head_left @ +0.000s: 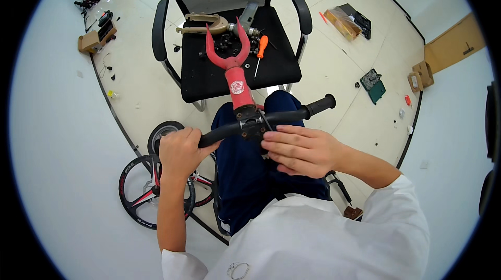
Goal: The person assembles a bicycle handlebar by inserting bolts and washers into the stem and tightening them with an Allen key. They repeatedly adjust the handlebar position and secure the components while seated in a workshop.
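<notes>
Only one view: camera sat on my head, faced steeply down, close over my lap at frame centre; floor curved round fisheye rim; chair (237,66) filled upper centre.

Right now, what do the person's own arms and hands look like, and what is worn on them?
Both hands are bare: no gloves, rings or watch can be seen on the left hand or the right hand. The forearms are bare too. The person wears a white short-sleeved shirt; its sleeves end near the elbows. A small thin line drawing is printed on the shirt front, low in the picture.
</notes>
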Action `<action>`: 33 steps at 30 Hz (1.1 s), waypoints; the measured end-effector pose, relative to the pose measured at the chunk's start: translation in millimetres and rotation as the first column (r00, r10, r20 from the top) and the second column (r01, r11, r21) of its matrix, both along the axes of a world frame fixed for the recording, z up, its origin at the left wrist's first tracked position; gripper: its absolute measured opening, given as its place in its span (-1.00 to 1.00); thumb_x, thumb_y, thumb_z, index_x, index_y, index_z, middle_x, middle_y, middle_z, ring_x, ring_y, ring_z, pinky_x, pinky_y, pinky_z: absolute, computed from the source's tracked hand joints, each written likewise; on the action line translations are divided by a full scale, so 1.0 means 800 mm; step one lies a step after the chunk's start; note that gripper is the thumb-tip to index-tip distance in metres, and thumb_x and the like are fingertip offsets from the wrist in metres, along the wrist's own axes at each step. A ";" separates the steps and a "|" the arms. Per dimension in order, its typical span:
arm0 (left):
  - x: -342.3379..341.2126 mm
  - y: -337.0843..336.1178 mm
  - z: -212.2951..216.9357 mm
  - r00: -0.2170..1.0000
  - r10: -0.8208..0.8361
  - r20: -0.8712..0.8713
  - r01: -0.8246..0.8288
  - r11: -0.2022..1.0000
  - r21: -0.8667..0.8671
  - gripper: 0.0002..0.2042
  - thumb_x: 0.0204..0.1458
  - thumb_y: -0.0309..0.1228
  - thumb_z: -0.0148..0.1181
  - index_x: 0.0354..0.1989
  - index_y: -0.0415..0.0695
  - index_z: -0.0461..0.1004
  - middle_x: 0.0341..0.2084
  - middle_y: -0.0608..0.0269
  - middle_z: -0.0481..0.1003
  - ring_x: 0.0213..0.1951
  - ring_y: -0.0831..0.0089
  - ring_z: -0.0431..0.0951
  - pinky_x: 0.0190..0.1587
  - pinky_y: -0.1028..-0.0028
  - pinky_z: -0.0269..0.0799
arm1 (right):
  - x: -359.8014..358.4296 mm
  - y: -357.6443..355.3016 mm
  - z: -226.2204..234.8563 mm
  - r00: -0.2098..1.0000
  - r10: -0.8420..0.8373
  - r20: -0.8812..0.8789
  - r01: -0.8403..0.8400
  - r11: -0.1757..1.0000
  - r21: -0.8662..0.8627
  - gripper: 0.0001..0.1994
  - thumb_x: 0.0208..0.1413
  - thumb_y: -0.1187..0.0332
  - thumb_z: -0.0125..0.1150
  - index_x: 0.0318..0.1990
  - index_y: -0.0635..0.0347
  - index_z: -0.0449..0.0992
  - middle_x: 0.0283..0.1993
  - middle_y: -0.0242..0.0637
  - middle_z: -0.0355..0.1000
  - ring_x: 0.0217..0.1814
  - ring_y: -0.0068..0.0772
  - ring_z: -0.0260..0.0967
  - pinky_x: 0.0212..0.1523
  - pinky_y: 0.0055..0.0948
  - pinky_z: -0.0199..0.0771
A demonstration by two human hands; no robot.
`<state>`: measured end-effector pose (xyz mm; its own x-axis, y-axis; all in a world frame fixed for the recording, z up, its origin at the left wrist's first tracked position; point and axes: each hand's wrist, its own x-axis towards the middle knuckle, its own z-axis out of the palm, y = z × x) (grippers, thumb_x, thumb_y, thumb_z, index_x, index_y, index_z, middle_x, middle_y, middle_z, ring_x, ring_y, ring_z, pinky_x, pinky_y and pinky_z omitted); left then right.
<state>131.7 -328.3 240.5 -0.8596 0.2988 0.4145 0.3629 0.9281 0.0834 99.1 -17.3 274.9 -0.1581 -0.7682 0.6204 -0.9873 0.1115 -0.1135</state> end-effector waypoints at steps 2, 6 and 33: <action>-0.002 0.001 -0.005 1.000 -0.005 -0.015 0.005 1.000 0.016 -0.48 -0.26 -0.01 0.56 -0.74 -0.08 0.32 -0.79 0.30 0.31 -0.76 0.33 0.36 -0.65 0.38 0.21 | 0.000 0.016 -0.012 0.994 -0.043 0.102 0.048 0.998 -0.047 -0.65 0.05 0.47 0.37 0.00 0.44 0.55 0.18 0.03 0.50 0.21 -0.04 0.51 0.15 -0.18 0.59; 0.000 0.000 -0.012 1.000 0.002 -0.024 0.000 0.999 0.051 -0.48 -0.28 -0.02 0.57 -0.74 -0.08 0.31 -0.79 0.31 0.29 -0.76 0.34 0.35 -0.66 0.38 0.20 | 0.005 0.034 -0.018 0.852 -0.138 0.505 0.231 0.965 -0.126 -0.75 0.25 0.57 0.11 0.04 0.52 0.53 0.03 0.14 0.56 -0.09 -0.11 0.65 -0.11 -0.33 0.71; 0.012 0.008 0.014 0.986 0.007 0.166 -0.012 1.000 0.025 -0.59 -0.20 0.02 0.45 -0.65 -0.05 0.47 -0.66 0.24 0.48 -0.58 0.19 0.57 -0.50 0.28 0.45 | -0.017 -0.099 0.038 0.989 0.143 0.035 -0.147 0.969 0.199 -0.74 0.03 0.45 0.24 -0.10 0.29 0.58 -0.16 -0.23 0.56 -0.09 -0.33 0.54 0.00 -0.35 0.52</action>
